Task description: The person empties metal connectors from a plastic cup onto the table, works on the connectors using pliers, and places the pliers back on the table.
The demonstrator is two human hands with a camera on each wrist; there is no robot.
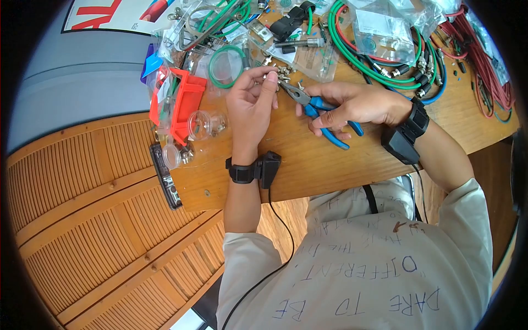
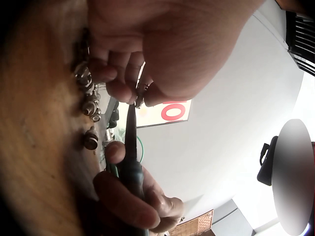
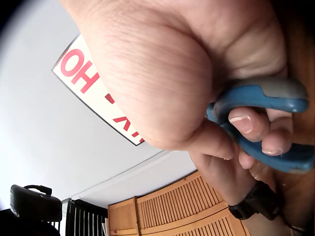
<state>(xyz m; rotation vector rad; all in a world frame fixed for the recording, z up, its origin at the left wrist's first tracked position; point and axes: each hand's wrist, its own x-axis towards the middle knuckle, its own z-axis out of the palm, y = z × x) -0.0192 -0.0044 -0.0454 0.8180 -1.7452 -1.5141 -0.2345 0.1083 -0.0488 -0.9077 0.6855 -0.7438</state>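
One metal piece [image 2: 141, 94], pinched in left grip [image 1: 253, 103], pliers [image 1: 312, 110] (blue handles) clasped within right grip [image 1: 356, 104]

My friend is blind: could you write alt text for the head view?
A person's right hand grips blue-handled pliers, tips near a small metal piece pinched by the left hand, over a wooden table bearing green cables, clear bags and a red bin.

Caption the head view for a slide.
Right grip holds blue-handled pliers, nose close to the small metal part pinched in the left grip, above a wooden table.
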